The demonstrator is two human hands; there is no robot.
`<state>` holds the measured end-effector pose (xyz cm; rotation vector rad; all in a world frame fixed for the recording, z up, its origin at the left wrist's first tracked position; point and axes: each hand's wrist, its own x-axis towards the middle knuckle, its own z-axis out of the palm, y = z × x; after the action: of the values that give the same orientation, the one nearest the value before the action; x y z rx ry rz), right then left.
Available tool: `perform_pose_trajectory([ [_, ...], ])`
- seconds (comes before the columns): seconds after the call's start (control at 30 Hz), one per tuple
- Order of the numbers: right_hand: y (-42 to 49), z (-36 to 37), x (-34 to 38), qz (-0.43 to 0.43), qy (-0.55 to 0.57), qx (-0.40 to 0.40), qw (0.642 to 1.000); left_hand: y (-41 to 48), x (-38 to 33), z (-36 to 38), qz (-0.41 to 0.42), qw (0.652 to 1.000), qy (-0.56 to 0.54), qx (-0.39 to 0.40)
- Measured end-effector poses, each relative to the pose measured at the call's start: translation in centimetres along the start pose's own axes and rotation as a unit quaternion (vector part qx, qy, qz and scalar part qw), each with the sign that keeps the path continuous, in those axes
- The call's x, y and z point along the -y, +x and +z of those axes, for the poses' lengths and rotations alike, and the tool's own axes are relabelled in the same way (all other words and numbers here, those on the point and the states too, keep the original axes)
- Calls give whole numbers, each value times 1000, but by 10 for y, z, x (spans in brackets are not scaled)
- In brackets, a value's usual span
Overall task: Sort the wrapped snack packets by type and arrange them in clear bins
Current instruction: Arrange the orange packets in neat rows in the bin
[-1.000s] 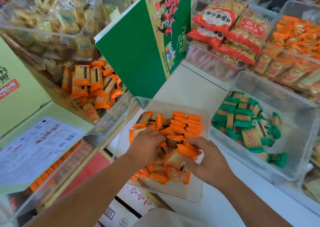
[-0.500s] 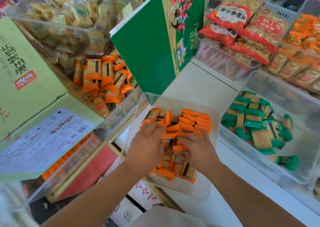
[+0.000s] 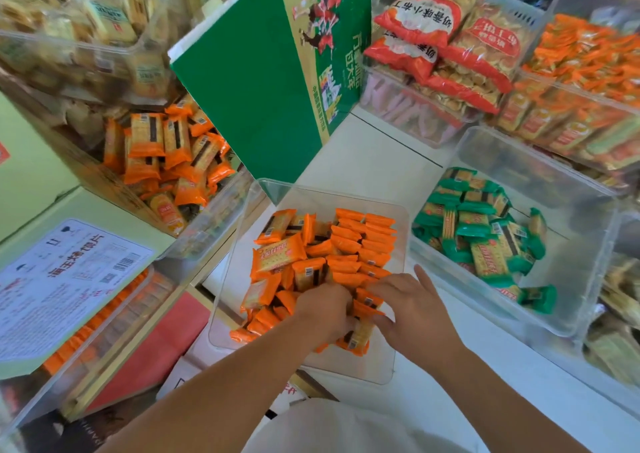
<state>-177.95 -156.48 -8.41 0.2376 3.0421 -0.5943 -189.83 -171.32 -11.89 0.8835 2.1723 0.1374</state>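
Presently, item one: central clear bin (image 3: 398,369), lower middle of the frame, holding the orange packets (image 3: 346,245). The packets along its right side stand on edge in tidy rows, while those at left and toward the bottom lie loose and overlapping. Both hands work in the loose heap at the bin's bottom end, probably squaring strays to continue the rows. Left hand (image 3: 323,309): back uppermost, fingers bent down into the packets and hidden; whether they grip one cannot be told. Right hand (image 3: 412,310): fingers spread and lightly bent, tips on the packets, one finger lifted straight; no closed grip shows. One packet stands upright between the two hands. Item two: second clear bin (image 3: 588,245), just beside at right, holding the green packets (image 3: 478,231) bunched at its left end, so the types are kept apart. Surroundings: a further bin of orange packets (image 3: 162,148) at left; pale yellow packets in a bin at upper left; red bags (image 3: 433,27) stacked at upper right; a printed label sheet (image 3: 69,279) at lower left; a white counter (image 3: 381,155) beneath. Obstruction: a green carton (image 3: 256,82) leans over the central bin's top corner, crowding any reach from that side. The neighbouring bin walls also leave little room at right.
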Motion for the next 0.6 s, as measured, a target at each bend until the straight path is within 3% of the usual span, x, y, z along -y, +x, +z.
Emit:
perform_pose_trajectory([
  [0.1,1,6,1,0,-47,14,999,-1,13,8,29,995,-86,-35],
  [0.2,4,15,1,-10,-93,21,995,-8,20,7,70,970,-227,-60],
  [0.23,6,17,2,-10,-96,18,995,-10,22,5,76,970,-224,-56],
  [0.27,7,19,2,-8,-91,10,996,-8,26,3,86,976,-195,-48],
  [0.33,8,21,0,2,-70,-11,997,-1,33,0,94,995,-37,10],
  [0.4,11,20,-1,11,-57,-23,998,4,29,-4,106,983,114,92],
  [0.5,12,19,-3,18,-51,-26,998,6,11,-14,118,962,168,181],
  [0.6,10,20,-7,8,-48,-27,998,6,8,-17,124,956,164,207],
])
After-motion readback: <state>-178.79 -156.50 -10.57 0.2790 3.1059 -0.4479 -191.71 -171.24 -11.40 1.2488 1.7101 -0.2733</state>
